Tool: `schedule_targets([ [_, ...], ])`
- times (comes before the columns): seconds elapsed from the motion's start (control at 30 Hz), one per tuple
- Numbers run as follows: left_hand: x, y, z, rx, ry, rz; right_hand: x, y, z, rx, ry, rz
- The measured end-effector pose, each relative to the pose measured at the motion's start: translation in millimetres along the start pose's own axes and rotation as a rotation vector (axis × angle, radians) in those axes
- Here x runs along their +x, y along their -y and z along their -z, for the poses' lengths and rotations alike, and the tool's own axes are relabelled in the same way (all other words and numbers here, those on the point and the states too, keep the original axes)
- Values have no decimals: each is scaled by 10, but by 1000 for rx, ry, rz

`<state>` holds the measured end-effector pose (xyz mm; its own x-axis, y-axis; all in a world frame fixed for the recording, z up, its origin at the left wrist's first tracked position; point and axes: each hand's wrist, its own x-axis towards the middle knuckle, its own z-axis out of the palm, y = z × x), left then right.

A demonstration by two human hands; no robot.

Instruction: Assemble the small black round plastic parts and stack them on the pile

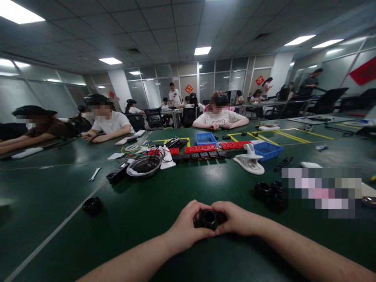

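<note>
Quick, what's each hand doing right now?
Left hand: fingers closed on the small black ring-shaped part.
Right hand: fingers closed on the same part, from the other side.

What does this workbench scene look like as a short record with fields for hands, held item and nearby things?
Left hand: left hand grips the small black round ring-shaped part
Right hand: right hand grips the same part from the other side
Surface: dark green table
Nearby right: cluster of similar black rings
Nearby left: lone black round cap
Further back: white plastic clamp, blue plastic bin
</note>
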<state>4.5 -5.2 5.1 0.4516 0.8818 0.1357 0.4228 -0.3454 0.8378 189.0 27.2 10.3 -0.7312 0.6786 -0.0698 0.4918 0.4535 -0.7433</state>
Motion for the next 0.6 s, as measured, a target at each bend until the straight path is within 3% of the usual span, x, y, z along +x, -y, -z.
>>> schedule_targets([
  [0.27,-12,-14,-62,48,-112,48,15,78,-116,-162,-146,-171],
  [0.43,-12,-3,-99,93,-224,73,53,199,-282,-346,-337,-305],
  [0.6,-27,-1,-42,106,-148,25,-12,210,-235,-253,-304,-198],
])
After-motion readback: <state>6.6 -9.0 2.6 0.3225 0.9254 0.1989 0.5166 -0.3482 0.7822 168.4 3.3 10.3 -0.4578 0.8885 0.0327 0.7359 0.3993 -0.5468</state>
